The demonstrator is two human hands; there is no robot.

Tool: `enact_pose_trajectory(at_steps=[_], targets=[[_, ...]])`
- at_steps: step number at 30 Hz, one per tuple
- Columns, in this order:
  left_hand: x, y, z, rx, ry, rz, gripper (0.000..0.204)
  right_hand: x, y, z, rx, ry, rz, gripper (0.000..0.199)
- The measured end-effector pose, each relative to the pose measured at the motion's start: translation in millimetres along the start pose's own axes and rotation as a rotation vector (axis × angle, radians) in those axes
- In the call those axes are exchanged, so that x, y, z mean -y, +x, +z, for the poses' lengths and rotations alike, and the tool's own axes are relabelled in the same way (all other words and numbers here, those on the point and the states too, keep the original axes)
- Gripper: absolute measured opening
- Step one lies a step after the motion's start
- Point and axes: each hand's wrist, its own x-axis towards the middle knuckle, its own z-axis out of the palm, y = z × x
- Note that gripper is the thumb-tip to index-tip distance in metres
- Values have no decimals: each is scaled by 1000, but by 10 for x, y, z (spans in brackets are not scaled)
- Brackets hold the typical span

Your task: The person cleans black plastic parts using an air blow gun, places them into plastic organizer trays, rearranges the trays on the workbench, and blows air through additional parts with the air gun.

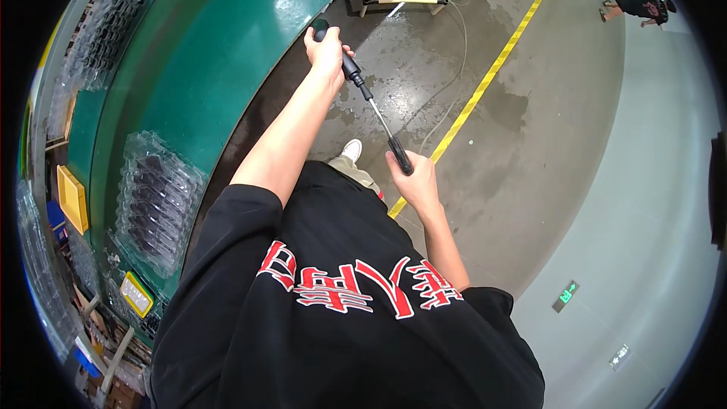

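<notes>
Stretched between my hands, above the floor, is a long slim tool (376, 115) with a black cylinder at one end, a thin metal rod and a black grip at the other; it resembles a hand pump, but its exact kind is unclear. My left hand (326, 54), reaching further forward beside the bench edge, wraps round the black cylinder. Closer to my body, my right hand (419, 183) is closed on the black grip. The tool slants from far left to near right.
A green-topped bench (204, 83) curves along my left, bearing clear plastic trays (159, 204) with dark parts and a yellow-framed card (137, 295). Ahead stand a pipe-frame rack (401, 1) and a thin loose cable (465, 53). Yellow floor tape (496, 68) runs rightward. Another person (644, 6) is far right.
</notes>
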Motion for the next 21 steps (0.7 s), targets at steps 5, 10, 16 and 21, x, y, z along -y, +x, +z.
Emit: enact_pose_trajectory(at_steps=[5,10,16,21], targets=[[1,-1,-20,10,-21,-15,68,1,-9,5,-4,11,2,33],[0,27,-68,42,-43,-55,69,33,-31,-10,-4,-1,-11,31],[39,87,-142,95,-35,-115,68,129,-100,-56,27,-16,2,28],[33,75,-192,140,-48,-145,48,119,-179,-67,55,-10,35,26]])
